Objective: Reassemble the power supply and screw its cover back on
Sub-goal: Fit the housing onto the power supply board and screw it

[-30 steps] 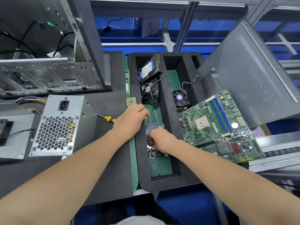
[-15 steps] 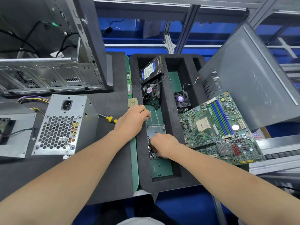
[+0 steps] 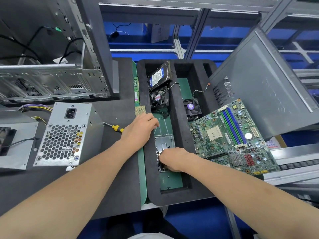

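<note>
Power supply: standing on the dark mat well to the left of the foam tray, grille and socket face turning up toward the camera, coloured wires trailing out behind. Sitting there, by the look of it, within easy reach for the screw-fastening step.

Reaching with the right hand into the near end of the tray's left compartment, fingers curling down into the heap of screws in a small metal dish. Fingertips hidden, so impossible to tell whether pinching a screw yet. Probably sorting for one fitting the cover.

Resting the left hand on the tray's left wall, fingers curling round the yellow handle of the screwdriver, blade pointing away from the tray toward the power supply. Seemingly holding the tool ready for driving straight after finding a screw.

Lying just beyond the left hand, at the tray's left edge: a CPU chip. Lying at the far end of that same compartment: a fan and a hard drive, set aside from the work. Leaning over the tray's right side: a motherboard. Lying farthest left of the tray, past the power supply: a grey panel bearing a fan, possibly the cover awaiting fitting, though hard to be sure.
</note>
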